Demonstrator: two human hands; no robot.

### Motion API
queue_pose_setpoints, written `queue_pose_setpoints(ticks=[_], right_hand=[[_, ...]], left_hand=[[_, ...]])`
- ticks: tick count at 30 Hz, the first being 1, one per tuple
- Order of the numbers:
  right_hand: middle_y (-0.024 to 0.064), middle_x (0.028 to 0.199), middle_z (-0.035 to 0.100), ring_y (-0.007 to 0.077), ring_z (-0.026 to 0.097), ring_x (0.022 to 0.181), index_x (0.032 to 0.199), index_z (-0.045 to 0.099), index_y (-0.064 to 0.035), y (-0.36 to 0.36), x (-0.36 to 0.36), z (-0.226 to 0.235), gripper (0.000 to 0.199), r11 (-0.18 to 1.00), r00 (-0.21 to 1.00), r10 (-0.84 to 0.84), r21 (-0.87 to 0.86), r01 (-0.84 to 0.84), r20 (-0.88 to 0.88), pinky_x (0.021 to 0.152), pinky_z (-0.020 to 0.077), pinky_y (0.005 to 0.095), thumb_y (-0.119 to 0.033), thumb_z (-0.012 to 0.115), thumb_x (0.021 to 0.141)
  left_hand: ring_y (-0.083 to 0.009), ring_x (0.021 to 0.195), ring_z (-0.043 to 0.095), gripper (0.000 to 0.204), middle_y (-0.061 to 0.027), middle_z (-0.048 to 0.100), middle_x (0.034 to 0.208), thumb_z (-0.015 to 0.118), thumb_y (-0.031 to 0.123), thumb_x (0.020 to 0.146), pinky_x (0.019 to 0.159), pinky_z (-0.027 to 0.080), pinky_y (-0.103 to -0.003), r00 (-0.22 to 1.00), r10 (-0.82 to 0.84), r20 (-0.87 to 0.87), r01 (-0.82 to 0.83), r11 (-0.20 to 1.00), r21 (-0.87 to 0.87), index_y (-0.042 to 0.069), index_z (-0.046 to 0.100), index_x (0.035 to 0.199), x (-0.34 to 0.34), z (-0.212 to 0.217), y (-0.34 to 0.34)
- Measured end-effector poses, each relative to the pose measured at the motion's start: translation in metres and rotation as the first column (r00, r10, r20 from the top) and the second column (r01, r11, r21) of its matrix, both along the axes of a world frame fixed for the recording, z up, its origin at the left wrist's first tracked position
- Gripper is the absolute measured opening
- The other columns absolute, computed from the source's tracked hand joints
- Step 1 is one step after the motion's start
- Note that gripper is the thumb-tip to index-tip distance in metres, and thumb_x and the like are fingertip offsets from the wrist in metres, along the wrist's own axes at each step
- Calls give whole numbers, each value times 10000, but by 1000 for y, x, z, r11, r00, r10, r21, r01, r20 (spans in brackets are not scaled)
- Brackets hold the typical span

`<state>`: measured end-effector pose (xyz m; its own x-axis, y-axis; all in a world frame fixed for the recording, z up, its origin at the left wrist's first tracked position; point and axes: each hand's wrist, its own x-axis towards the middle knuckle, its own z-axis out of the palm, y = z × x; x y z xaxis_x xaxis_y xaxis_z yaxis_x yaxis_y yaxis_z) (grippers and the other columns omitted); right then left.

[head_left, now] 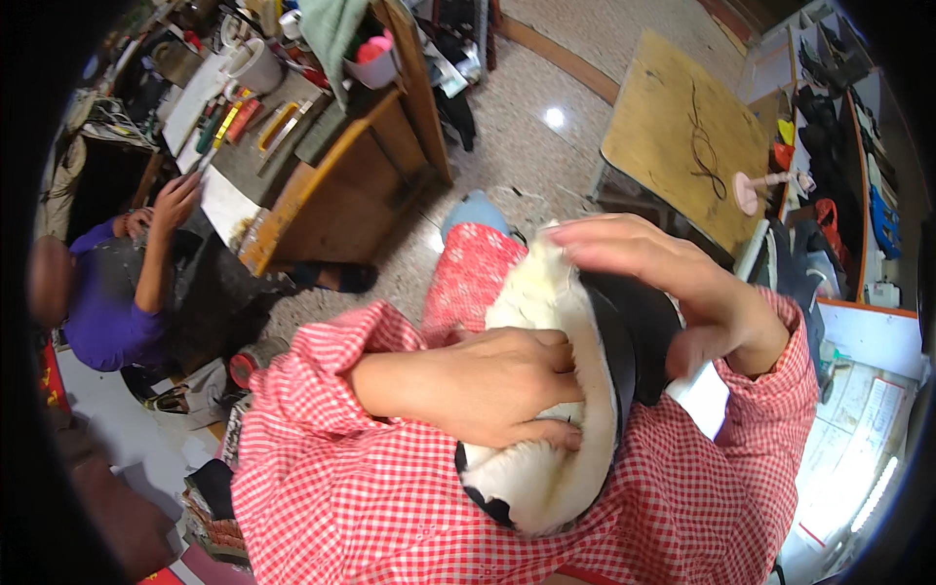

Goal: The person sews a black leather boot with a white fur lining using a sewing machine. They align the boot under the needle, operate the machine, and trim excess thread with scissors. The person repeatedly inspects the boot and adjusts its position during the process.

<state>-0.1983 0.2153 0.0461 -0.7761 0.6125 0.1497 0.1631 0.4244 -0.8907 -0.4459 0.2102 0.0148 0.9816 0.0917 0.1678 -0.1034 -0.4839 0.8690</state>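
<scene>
Across my lap lies a black boot-shaped piece lined with white fleece (602, 390), its cream-coloured far end pointing away from me. My left hand (497, 382) is closed on the fleece, fingers curled down into it and thumb lying along it; the fingertips are hidden. At the far end, my right hand (673, 278) is stretched out over the lining and the black side, fingers together and thumb apart. Its fingertips are slightly blurred, so I cannot tell whether they touch the fleece. My sleeves and apron are red-and-white checked.
A wooden workbench (331, 200) with tools, a white mug (255, 66) and a pink cup (372, 60) stands at the far left. Beside it a person in purple (117, 292) sits working. At the right are a low wooden table (673, 117) bearing a cord, and crowded shelves (858, 175).
</scene>
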Motion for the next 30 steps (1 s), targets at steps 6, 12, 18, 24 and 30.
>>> queue_pose_setpoints(ticks=[6,12,18,24,30], right_hand=[[18,759,546,207,564,680,912,648,-74,-20,-25,40,466,938,955,169,257,-232,246,878,426,394,-502,692,735],[-53,679,449,93,462,571,814,605,-115,-45,-17,52,77,863,904,364,283,-418,225,684,409,298,-184,615,782],[-60,681,451,82,451,561,833,621,-113,-51,-10,45,59,892,928,343,258,-371,148,621,364,272,-161,601,803],[-57,697,470,85,464,568,844,626,-112,-52,-15,39,70,891,939,332,297,-343,90,624,373,276,-170,592,827],[-54,718,475,92,480,597,867,623,-112,-48,-19,36,88,886,932,352,292,-361,86,639,380,279,-189,600,830]], left_hand=[[-351,943,562,574,-207,582,1033,714,228,725,806,474,-402,994,30,-101,-37,997,-73,-5,527,1215,-3,7,-7],[-317,1052,523,660,-216,466,1338,669,449,782,911,427,-388,992,-104,75,114,983,-145,44,545,1288,-20,-13,2],[-305,988,506,666,-149,513,1262,652,549,787,893,398,-379,943,-180,278,260,922,-285,71,586,1246,-29,-31,12],[-264,883,558,336,-100,634,1068,617,352,909,786,440,-366,920,-230,318,339,873,-349,68,685,1074,-26,-34,21],[-216,706,624,253,-77,646,822,656,228,877,612,473,-331,995,-100,5,95,927,-363,29,652,1032,-15,0,20]])
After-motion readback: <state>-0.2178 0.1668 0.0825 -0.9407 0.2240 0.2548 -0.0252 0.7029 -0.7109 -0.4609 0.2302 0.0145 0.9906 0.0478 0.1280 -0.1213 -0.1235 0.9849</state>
